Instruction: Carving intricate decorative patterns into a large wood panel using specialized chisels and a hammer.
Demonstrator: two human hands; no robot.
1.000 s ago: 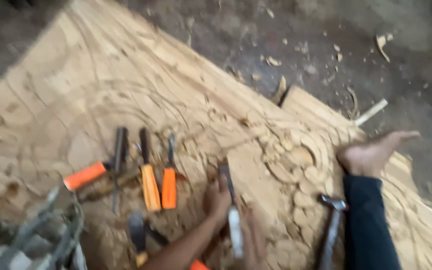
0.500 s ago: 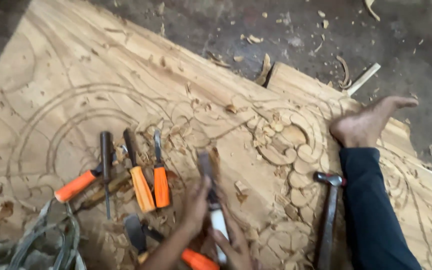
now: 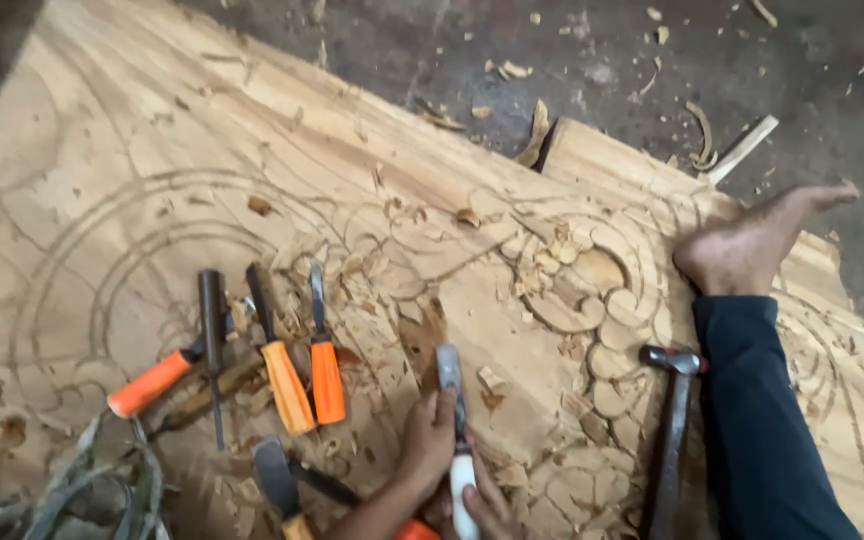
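**Guiding a chisel into the carved panel**

The person is sitting on a large carved wooden panel (image 3: 252, 130) lying on the floor, and both hands are working low in the view, at about 6 o'clock. The left hand (image 3: 430, 440) is wrapping its fingers (image 3: 440, 410) around the shaft of a white-handled chisel (image 3: 455, 430), pinching the steel just below the blade. The right hand (image 3: 487, 505) is closing around the white handle from underneath; most of it is cut off by the edge, so I cannot tell how tightly it is gripping. The blade is pointing toward 12 o'clock, into bare wood beside the scrolled leaf relief.

To do this well, in my judgement, the upper hand should be steering low on the steel while the lower one is pushing, following the drawn line and taking shallow cuts.

At 9 o'clock of the hands, orange-handled chisels (image 3: 304, 375) are lying side by side among wood chips. At 3 o'clock a hammer (image 3: 670, 420) is resting beside a dark trouser leg, with a bare foot (image 3: 752, 245) at 2 o'clock.

No packages, labels or signs are showing.
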